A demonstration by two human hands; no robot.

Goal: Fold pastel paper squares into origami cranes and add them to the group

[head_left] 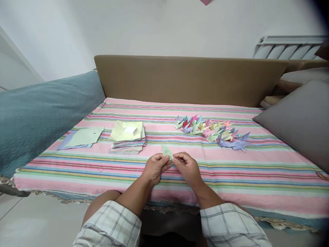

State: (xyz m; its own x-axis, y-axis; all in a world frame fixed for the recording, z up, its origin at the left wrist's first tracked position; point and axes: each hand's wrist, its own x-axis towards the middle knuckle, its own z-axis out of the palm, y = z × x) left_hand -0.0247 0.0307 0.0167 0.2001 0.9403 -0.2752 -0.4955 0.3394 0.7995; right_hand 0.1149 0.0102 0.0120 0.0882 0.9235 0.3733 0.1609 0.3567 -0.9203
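Note:
A small folded piece of pale green paper (167, 152) is held up between both hands, its pointed end facing away from me. My left hand (155, 167) pinches its lower left edge between thumb and fingers. On the other side, the fingertips of my right hand (188, 167) close on the paper's lower right edge. Beyond the hands to the right lies a cluster of folded paper cranes (205, 128) in many colours. Left of the hands stands a stack of square paper (128, 137), pale yellow on top, with a small white block (131, 130) resting on it.
A striped cloth (164, 185) covers the seat. Loose green and purple sheets (83, 138) lie at the far left, near the blue-covered armrest (51, 106). A brown backrest (180, 80) runs along the back, and a grey cushion (298, 120) leans at the right.

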